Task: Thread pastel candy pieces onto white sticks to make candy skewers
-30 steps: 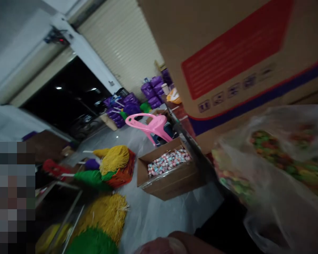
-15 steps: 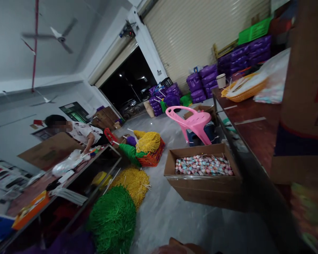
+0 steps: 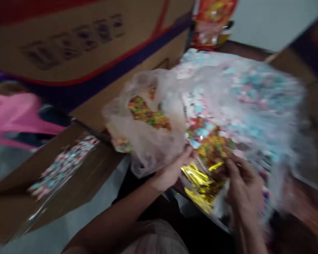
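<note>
My left hand (image 3: 175,167) reaches in beside a translucent plastic bag (image 3: 159,148) with patterned orange and green wrappers in it. Its fingers are partly hidden and blurred at the edge of a colourful wrapper pile. My right hand (image 3: 245,185) has curled fingers at the right side of that pile; what they hold is too blurred to make out. Between both hands lie orange and green printed wrappers (image 3: 214,148) and shiny gold foil strips (image 3: 198,176). Behind them spreads a large clear bag (image 3: 259,106) of pale blue, pink and white pieces.
A tall printed carton (image 3: 95,46) stands at the upper left. Below it, an open cardboard box (image 3: 76,194) holds many small wrapped sweets (image 3: 60,169). A pink chair (image 3: 18,113) is at the left edge. Red and gold packets (image 3: 212,21) stand at the back.
The view has swung from the wide room down to the tabletop on the right. Both my hands now show among the wrappers; before, only a blurred bit of hand was at the bottom edge.
</note>
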### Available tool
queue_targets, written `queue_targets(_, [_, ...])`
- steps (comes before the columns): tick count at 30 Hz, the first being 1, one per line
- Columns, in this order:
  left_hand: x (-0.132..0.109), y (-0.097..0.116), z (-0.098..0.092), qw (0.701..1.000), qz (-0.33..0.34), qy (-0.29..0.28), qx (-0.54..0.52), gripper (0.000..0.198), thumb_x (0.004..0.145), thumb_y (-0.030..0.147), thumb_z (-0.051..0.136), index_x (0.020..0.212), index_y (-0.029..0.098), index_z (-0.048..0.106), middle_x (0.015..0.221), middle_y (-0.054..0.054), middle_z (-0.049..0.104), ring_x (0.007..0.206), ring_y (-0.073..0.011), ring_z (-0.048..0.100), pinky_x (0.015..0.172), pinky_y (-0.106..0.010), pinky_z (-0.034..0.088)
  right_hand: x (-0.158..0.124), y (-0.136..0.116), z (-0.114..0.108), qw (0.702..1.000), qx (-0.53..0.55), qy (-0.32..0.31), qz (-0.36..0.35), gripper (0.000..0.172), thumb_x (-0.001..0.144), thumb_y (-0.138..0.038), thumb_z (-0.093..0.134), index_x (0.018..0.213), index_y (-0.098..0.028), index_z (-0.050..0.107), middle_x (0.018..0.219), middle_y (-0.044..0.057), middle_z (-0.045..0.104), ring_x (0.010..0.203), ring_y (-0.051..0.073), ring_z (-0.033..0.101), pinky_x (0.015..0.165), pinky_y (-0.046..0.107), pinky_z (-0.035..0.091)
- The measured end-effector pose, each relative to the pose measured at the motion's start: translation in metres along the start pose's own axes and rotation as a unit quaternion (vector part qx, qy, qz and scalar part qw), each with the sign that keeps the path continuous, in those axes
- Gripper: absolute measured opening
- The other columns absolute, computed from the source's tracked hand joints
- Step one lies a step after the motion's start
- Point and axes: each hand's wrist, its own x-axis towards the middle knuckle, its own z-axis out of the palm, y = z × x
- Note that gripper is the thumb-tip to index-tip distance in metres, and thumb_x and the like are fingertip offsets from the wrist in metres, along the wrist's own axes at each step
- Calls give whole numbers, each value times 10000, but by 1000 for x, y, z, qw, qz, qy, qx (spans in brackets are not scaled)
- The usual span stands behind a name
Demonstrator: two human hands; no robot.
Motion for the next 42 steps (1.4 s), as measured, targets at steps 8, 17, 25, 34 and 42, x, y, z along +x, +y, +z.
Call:
queue_targets(8, [15, 3, 10, 997, 14, -54, 54, 187, 806, 289, 711, 899, 169, 602, 681, 12, 571, 513, -27, 392, 448, -136, 221, 18, 34, -8, 998, -12, 52, -22, 164, 800, -325, 610, 835, -176, 671, 668, 0, 609, 577, 144, 532, 538, 260, 427])
queue_targets(17, [15, -12, 20, 989, 59, 7, 134, 154, 843, 271, 616, 921, 215, 496, 681, 30, 559, 566, -62, 455, 490, -156, 266, 7, 13, -18, 993, 108, 50, -9, 504, 802, -273, 669, 1301, -246, 603, 755, -5, 614, 574, 132, 571, 520, 258, 475])
queue_targets(25, [13, -18, 31, 985, 71, -54, 145, 149, 864, 290, 610, 897, 213, 487, 733, 40, 542, 576, -57, 429, 523, -174, 313, -7, -27, 17, 906, 412, 27, 99, 395, 700, -210, 786, 1056, -231, 616, 732, -37, 655, 517, 90, 576, 507, 215, 472])
queue_targets(34, [5, -22, 34, 980, 74, -92, 162, 207, 849, 268, 629, 990, 232, 481, 822, 33, 540, 655, -79, 491, 631, -222, 411, -12, -31, 27, 907, 413, 61, 62, 310, 769, -229, 731, 1067, -228, 646, 648, -54, 604, 492, 112, 573, 502, 243, 466])
queue_targets(42, [1, -35, 31, 965, 125, -101, 207, 233, 846, 321, 658, 1005, 239, 508, 966, -12, 580, 862, -139, 575, 781, -269, 466, -20, -17, 32, 902, 396, 150, 88, 192, 699, -275, 784, 821, -171, 678, 690, -16, 640, 559, 102, 552, 530, 223, 472])
